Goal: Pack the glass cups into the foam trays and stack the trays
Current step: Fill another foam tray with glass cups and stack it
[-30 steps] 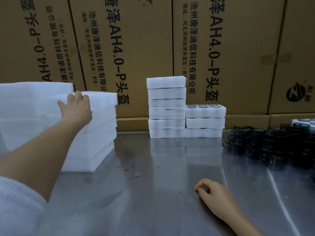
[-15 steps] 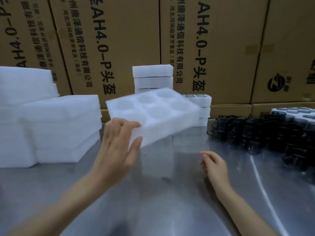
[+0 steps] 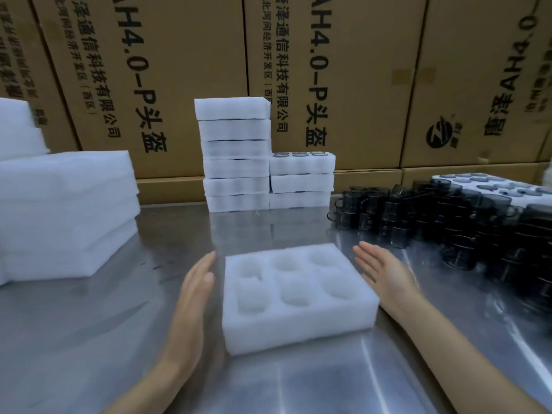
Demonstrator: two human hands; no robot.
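- Head view, far left: I see a pile of blank foam sheets [image 3: 65,213] cut off by the frame edge; its layers blur together and I cannot count them.
- My left hand [image 3: 195,282] stands flat, fingers straight, holding nothing, just beside the left wall of the foam tray [image 3: 298,321]; I cannot tell if it touches.
- That tray sits flat on the steel table [image 3: 89,339] with six round pockets, all bare.
- Behind it stand two stacks of trays [image 3: 236,156]; the shorter right stack shows cup rims in its top tray [image 3: 301,163], the lower trays hide their contents.
- My right hand [image 3: 385,273] is spread flat and blurred, near the tray's right side, gripping nothing.
- Dark glass cups [image 3: 448,216] crowd the right, smeared toward the edge.
- Far right, another tray [image 3: 501,186] is partly hidden behind the cups; its pockets look filled.
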